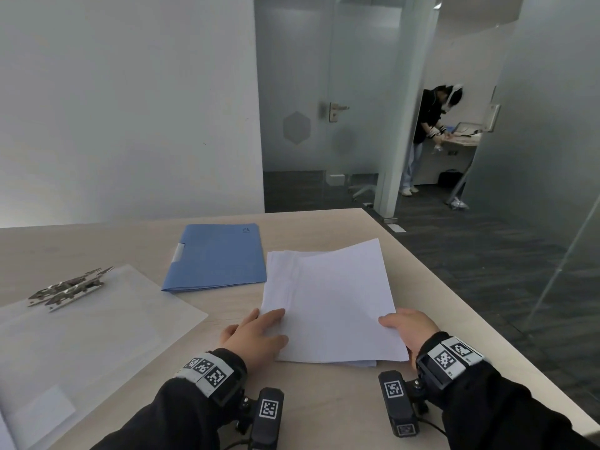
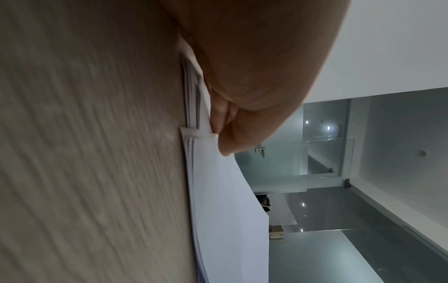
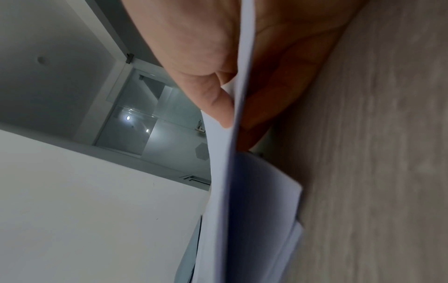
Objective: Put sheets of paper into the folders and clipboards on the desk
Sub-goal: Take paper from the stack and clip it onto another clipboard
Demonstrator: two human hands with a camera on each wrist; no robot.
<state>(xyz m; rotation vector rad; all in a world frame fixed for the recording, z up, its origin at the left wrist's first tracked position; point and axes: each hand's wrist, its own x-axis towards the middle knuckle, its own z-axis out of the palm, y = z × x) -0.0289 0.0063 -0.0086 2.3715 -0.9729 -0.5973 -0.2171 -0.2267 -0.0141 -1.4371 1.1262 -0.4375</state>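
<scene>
A stack of white paper (image 1: 331, 303) lies on the desk (image 1: 324, 401), right of centre. My left hand (image 1: 272, 323) rests flat on the stack's near left corner, fingers straight. The left wrist view shows its fingertips (image 2: 223, 141) at the stack's edge (image 2: 194, 172). My right hand (image 1: 394, 323) pinches the near right edge of the top sheet (image 3: 223, 172), thumb (image 3: 218, 107) above and fingers beneath, lifting that edge off the stack (image 3: 266, 191). A closed blue folder (image 1: 216, 256) lies behind the stack to the left. A clear clipboard (image 1: 97, 326) with a metal clip (image 1: 69, 289) lies at the left.
The desk's right edge (image 1: 461, 306) runs diagonally close to my right hand, with dark floor beyond. A white wall (image 1: 130, 108) stands behind the desk. Past a glass door (image 1: 324, 108), another person (image 1: 428, 131) bends over a far table.
</scene>
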